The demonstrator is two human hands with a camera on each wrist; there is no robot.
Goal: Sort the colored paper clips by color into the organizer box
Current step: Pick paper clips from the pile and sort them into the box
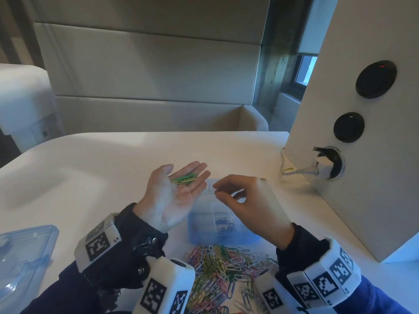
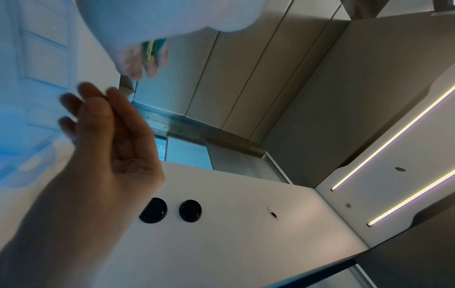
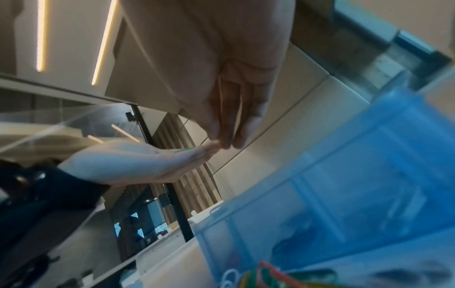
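Left hand (image 1: pixel 175 191) is lying palm-up, fingers relaxed, cradling green and yellow clips (image 1: pixel 184 179) near the finger bases. Right hand (image 1: pixel 247 200) is hovering at its 3 o'clock, fingertips pinching together; can't tell if there's anything between them. Organizer box (image 1: pixel 223 225) is sitting below, the mixed clip pile (image 1: pixel 223 268) at its 6 o'clock.

From my remote feed: white table (image 1: pixel 90 159). White panel (image 1: pixel 362 177) stands at its right edge with two black round buttons (image 1: pixel 375 79), a plugged-in white charger (image 1: pixel 323 166) below. Cream padded bench (image 1: pixel 147 75) behind the table.
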